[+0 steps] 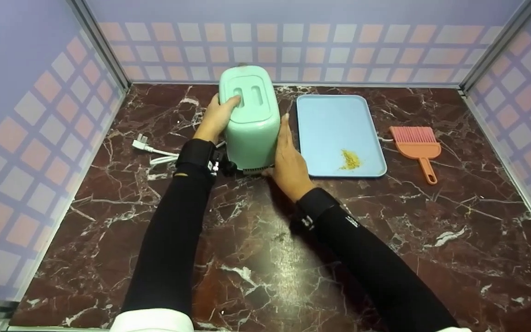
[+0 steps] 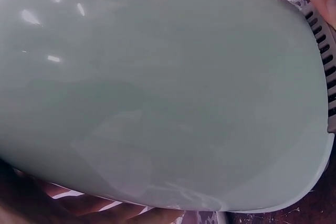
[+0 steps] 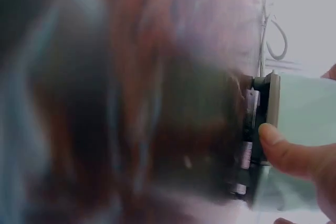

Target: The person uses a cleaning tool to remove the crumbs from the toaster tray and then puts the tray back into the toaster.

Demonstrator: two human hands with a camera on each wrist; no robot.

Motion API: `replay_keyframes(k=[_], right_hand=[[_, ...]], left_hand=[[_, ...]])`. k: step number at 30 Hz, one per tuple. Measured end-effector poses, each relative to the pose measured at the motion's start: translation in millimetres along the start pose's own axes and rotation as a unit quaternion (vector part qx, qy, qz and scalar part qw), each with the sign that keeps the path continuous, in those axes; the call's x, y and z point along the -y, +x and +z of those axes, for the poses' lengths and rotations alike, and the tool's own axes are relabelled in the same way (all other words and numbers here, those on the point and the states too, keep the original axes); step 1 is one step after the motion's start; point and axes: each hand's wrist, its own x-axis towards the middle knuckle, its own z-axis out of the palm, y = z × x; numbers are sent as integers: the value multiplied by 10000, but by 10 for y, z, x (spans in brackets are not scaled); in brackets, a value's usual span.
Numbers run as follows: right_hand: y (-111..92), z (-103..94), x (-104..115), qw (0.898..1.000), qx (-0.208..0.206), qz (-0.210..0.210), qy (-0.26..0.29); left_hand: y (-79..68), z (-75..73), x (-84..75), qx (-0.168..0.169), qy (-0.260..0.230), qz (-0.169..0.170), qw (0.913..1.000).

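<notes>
A mint-green toaster (image 1: 252,138) with two oblong recesses in its top is held tilted between both hands. My left hand (image 1: 219,115) grips it at the left, the thumb on the top by one recess. In the left wrist view its glossy wall (image 2: 173,93) fills most of the picture, with fingers along the lower edge. My right hand (image 1: 289,168) holds the right side, fingers straight up along the wall. In the right wrist view the right thumb (image 3: 289,153) presses the base edge, and part of the dark underside (image 3: 254,129) shows.
To the right lies a light-blue tray (image 1: 334,129) with yellow crumbs (image 1: 351,159) near its front edge. Beyond it is an orange brush (image 1: 417,150) with pink bristles. A white power cord with a plug (image 1: 142,144) lies at the left. Patterned walls border the marbled tabletop (image 1: 256,258).
</notes>
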Motion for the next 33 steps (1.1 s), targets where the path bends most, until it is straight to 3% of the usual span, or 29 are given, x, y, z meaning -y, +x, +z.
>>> replay_keyframes(k=[4,11,15,33], right_hand=[[-1,-13,-35,9996,159,162,167],[-1,-28,-67,9997,91,-144,182],[15,-34,-37,9997,116,-118,192],[20,-8,10,9996,-146,-85,-238]], left_hand=[[7,-3,4,16,-39,4,10000],[17,9,9,24,20,25,10000],[6,-4,2,4,85,-16,10000],[-2,-4,5,45,64,-20,10000]])
